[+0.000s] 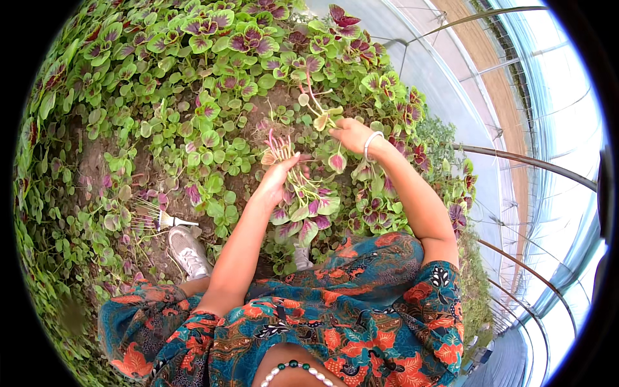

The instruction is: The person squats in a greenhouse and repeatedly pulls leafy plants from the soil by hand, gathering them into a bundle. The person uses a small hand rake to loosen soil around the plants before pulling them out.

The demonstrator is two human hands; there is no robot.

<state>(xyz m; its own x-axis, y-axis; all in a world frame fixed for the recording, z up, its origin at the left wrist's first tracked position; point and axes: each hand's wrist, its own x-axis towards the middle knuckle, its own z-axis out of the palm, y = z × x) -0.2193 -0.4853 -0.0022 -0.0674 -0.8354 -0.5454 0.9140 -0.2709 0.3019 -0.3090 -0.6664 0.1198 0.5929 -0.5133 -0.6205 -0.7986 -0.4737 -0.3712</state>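
Observation:
A bunch of pulled amaranth plants [309,203] is gripped in my left hand [280,176]. Its pinkish stems and roots point up and away from me, while the green and purple leaves hang toward my knees. To the right, my right hand [355,137] pinches a few more amaranth stems [315,104] between thumb and fingers. Their pale pink stalks stick out beyond the fingertips. A white bangle [372,144] circles the right wrist. Bare soil [271,104] shows among growing plants just beyond both hands.
Dense amaranth [203,34] with purple-centred leaves spreads ahead and to the left. A small rake-like hand tool [167,221] with a white handle lies beside my shoe [187,249]. Plastic sheeting [435,87] and curved metal hoops [527,162] of a greenhouse tunnel rise on the right.

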